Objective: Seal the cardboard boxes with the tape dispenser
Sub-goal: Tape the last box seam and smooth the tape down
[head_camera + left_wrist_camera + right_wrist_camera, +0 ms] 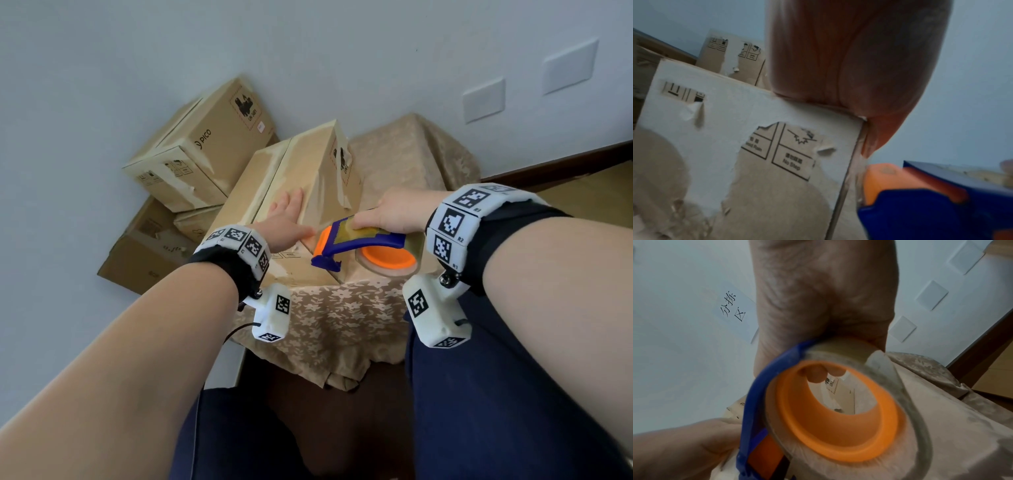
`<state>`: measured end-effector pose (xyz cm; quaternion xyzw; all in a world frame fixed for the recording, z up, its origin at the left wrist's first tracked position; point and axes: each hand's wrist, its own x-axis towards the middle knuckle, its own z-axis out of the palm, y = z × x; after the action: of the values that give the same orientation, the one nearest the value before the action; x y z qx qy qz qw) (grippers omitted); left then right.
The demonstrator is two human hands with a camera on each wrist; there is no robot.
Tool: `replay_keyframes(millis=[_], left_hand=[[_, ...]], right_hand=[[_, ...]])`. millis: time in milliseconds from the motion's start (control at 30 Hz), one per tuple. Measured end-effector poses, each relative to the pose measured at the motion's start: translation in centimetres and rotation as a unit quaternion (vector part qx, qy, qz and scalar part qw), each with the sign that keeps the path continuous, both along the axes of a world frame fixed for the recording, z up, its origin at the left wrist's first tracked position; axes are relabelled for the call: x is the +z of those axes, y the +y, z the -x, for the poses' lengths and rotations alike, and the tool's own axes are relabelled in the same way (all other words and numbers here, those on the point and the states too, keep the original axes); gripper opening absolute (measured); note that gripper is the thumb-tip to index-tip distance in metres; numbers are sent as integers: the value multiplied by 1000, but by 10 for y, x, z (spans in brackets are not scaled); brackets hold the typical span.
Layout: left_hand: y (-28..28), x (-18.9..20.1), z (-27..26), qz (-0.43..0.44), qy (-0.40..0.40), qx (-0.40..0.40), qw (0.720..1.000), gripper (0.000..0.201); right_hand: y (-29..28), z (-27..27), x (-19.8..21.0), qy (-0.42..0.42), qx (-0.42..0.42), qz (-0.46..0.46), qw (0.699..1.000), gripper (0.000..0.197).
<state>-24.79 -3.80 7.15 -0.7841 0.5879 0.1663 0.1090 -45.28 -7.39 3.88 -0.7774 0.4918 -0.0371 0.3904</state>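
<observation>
Your right hand point(394, 214) grips the tape dispenser point(359, 243) at the near corner of the cardboard box point(260, 202). Left hand point(286, 219) lies flat, fingers straight, pressing the box top on the cloth-covered table point(342, 315). Risk: ease that press and the box may slide or the tape wrinkle, skewing off the seam.

Head view: soft, even, cool daylight, no hard shadows or glare, sharp centre, wide-angle stretching of forearms at the lower edges. Left wrist view: dimmer, motion-smeared, with the left hand point(849, 56) backlit reddish. Right wrist view: the tape dispenser point(838, 410) close and soft-focused, edges bowed.
</observation>
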Motion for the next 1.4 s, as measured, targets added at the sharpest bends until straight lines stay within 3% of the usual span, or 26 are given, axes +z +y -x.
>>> replay_keyframes(millis=[267,467,833,1200,1400], left_hand=[[-7,1,4,-19,-3,30,999,97],[-10,0,5,-16,-18,26,999,101],[-11,-3,3,-13,-31,17,999,100],[-11,-2,5,-18,-26,25,999,103],[-8,1,8,-20,-25,32,999,102]], right_hand=[[-5,-12,8,53,64,11,997,80],[-5,-12,19,48,7,-13,999,51],[-10,-20,30,-43,-37,-71,996,35],[-12,-27,51,72,41,-3,997,37],[-19,-35,54,95,47,16,994,31]])
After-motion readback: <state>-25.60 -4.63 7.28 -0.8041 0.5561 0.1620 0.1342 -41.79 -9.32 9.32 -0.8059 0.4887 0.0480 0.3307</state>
